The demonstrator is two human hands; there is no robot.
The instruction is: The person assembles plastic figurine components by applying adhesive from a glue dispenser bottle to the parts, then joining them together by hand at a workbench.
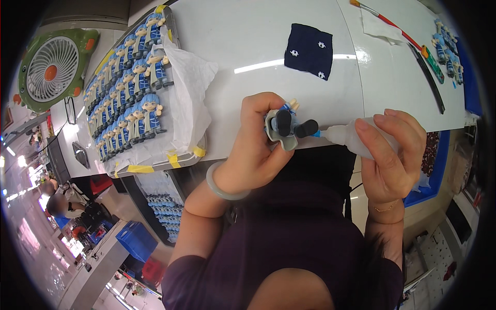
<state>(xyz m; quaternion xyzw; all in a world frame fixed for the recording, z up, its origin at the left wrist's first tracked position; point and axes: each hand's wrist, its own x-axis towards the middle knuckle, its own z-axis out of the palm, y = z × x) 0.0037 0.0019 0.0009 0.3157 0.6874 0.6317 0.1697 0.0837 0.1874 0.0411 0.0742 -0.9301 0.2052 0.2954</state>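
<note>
L hand [252,147]: clamped on held fig [283,123], from its L side; pale bangle [226,194] round wrist.
Held fig: approx. mid-view, betw. the two hands, over table's near edge; tipped so its dark soles face cam; blue clothes, pale grey-green flared part below legs.
R hand [398,155]: closed round squeeze btl [356,144], translucent white, held approx. horiz., nozzle pointing L; thin bracelet [385,207] on wrist.
Blue tip [316,134]: at btl's nozzle end, right by fig's R-hand shoe; touching or just off, can't tell.
Tray [187,159]: L side of white table [248,31]; grey rim w/ yellow tape bits; white paper [191,77] spills past its R side.
Tray figs [124,90]: several rows, close-packed, blue hair & clothes, dark shoes.
Cloth [307,51]: navy w/ small white motifs, flat on table beyond hands.
Tools: brush [385,19] w/ red handle, partly over white tissue [380,28]; green-&-red tool [433,64] near its lower end; long black tool [428,80] just beside.
Side figs [442,49]: small group, far R of table.
Fan [50,73]: green body, orange hub, L of tray.
Below table: more blue figs [168,217] lower L; blue bin [439,181] on R.
</note>
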